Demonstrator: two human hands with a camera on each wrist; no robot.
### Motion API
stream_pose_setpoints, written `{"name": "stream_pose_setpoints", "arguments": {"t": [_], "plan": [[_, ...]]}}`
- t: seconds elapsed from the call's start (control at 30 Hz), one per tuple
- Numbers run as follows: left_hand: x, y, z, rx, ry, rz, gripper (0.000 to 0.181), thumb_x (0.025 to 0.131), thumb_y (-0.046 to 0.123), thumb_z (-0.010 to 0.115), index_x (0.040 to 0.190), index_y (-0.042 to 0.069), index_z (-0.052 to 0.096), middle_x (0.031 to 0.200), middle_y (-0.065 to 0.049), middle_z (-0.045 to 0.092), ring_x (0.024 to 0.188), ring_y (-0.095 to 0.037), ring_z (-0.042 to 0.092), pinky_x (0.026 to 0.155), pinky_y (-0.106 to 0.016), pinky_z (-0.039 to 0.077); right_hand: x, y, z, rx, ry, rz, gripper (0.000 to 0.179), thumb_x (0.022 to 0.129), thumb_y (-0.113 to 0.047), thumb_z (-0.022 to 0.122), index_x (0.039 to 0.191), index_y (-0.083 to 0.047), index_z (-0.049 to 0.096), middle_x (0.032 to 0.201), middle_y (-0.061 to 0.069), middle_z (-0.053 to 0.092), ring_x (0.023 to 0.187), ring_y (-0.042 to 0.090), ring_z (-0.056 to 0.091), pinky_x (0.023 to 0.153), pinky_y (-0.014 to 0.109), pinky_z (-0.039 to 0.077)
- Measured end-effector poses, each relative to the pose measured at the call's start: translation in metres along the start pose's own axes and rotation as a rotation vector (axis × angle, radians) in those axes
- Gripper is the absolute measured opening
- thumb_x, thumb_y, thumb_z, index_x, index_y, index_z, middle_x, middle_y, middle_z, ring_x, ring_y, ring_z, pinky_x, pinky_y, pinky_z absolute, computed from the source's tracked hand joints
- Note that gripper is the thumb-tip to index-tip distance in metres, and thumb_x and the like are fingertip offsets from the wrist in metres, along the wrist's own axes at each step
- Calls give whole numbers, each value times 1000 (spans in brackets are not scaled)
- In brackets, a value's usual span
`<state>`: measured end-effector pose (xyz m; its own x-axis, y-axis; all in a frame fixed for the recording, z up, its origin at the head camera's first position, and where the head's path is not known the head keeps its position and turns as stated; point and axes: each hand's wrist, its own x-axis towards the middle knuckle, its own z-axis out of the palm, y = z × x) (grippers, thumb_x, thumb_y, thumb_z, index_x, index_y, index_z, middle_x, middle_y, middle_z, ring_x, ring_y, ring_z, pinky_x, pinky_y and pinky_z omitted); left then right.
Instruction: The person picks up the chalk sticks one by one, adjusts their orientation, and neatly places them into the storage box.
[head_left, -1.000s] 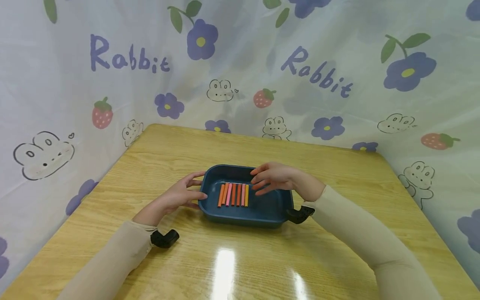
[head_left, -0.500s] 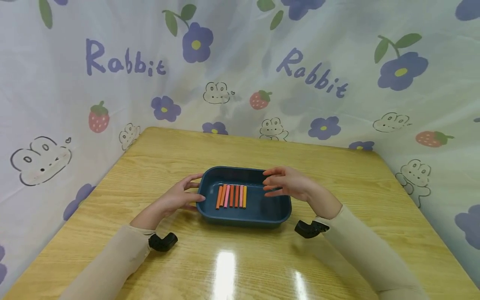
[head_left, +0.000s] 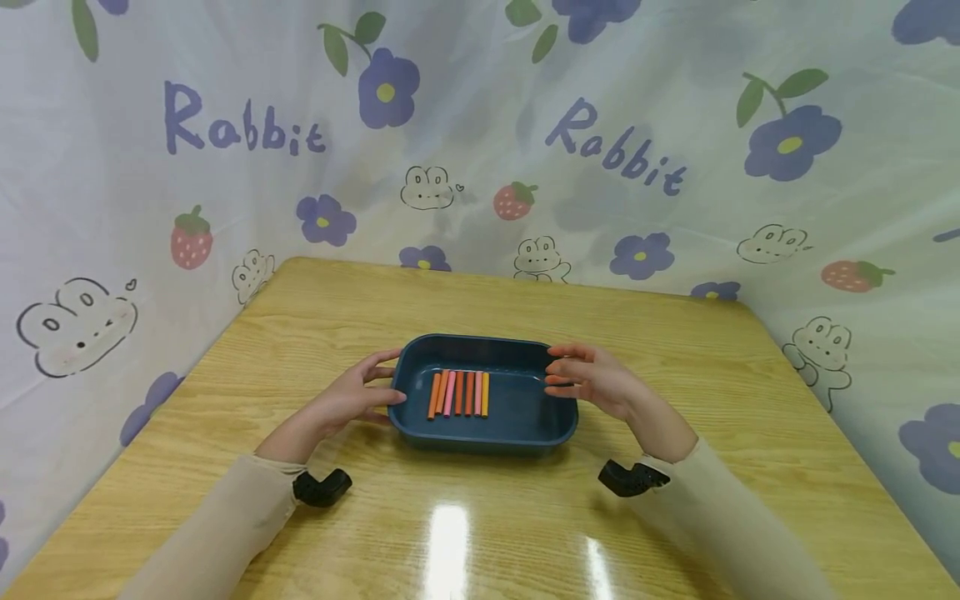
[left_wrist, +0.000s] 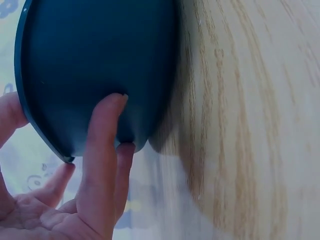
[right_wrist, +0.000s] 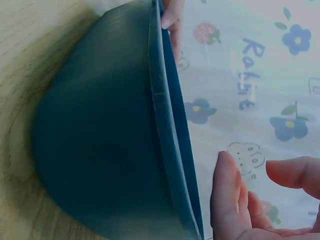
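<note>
A dark teal rectangular tray (head_left: pixel 517 425) with rounded corners stands on the wooden table. Inside it, left of the middle, several short coloured sticks (head_left: pixel 459 396) lie side by side in a row: orange, pink, red and yellow. My left hand (head_left: pixel 341 406) grips the tray's left end, thumb over the rim; the left wrist view shows its fingers (left_wrist: pixel 102 135) pressed to the outer wall. My right hand (head_left: pixel 600 379) hovers over the tray's right end with loosely bent fingers and holds nothing. In the right wrist view its thumb and fingers are apart, beside the rim.
The glossy wooden table (head_left: pixel 337 542) reaches back to a white curtain (head_left: pixel 465 92) printed with rabbits, flowers and strawberries, which also hangs along both sides. A black wrist mount (head_left: pixel 322 487) sits on the left sleeve and another black mount (head_left: pixel 633 477) on the right sleeve.
My right hand has moved right, from over the tray's interior beside the sticks to its right end. My left hand keeps its place on the tray, and the row of sticks looks the same.
</note>
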<state>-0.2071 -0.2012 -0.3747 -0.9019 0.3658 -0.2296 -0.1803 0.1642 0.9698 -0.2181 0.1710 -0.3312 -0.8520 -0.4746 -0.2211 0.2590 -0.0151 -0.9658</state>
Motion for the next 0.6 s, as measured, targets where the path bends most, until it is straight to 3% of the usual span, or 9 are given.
{"name": "stream_pose_setpoints", "arguments": {"t": [0.13,0.33,0.47,0.6], "plan": [[0,1,0,14,5,3,78,85,8,66,148,11,21,141,-29,28,101,-37,58,75,-46,53,-5,3,-5,58,35,-17,52,96,0,44,139,14,19,96,7,55,91,21,59,89,37,48],[0,-2,-2,11,32,6,75,86,13,66,148,10,23,141,-28,29,103,-37,58,76,-45,53,-8,10,-13,138,107,-34,44,97,1,43,137,10,26,94,7,55,87,18,58,86,33,50],[-2,-4,-2,2,118,26,67,89,16,65,145,5,29,139,-27,34,103,-34,59,77,-42,53,-10,15,-18,136,157,-28,42,96,0,45,135,8,30,98,8,52,86,18,56,86,31,50],[-5,-4,-2,75,227,83,61,89,19,65,140,0,36,133,-25,41,105,-32,57,77,-39,54,-13,19,-25,103,214,-20,43,95,-1,47,134,8,30,103,9,48,86,18,54,83,28,50]]}}
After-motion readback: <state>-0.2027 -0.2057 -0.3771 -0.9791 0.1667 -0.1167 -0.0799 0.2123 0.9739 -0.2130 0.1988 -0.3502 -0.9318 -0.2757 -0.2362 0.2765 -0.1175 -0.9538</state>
